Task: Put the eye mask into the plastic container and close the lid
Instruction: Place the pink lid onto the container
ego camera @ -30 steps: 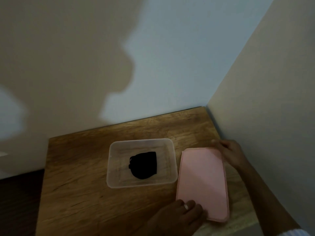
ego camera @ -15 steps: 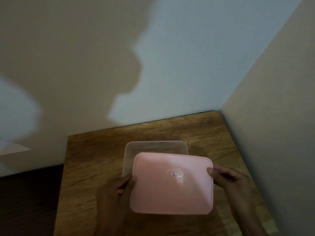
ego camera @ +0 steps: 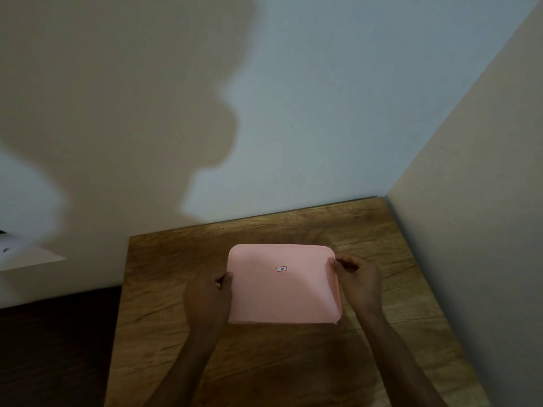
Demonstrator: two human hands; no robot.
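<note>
A pink rectangular lid (ego camera: 283, 284) with a small sticker near its middle lies flat over the spot where the plastic container stood; it hides the container and the black eye mask completely. My left hand (ego camera: 208, 292) grips the lid's left edge, thumb on top. My right hand (ego camera: 357, 277) pinches the lid's right edge near the far corner. Whether the lid is pressed down onto the container's rim I cannot tell.
The lid sits on a wooden table (ego camera: 264, 362) pushed into a corner. A white wall runs along the table's far edge and a beige wall (ego camera: 470, 230) along its right edge. Dark floor (ego camera: 55, 348) lies left of the table.
Both hands picked the pink lid up from beside the container, turned it and carried it over the container. It now covers the container fully, where before the far rim still showed.
</note>
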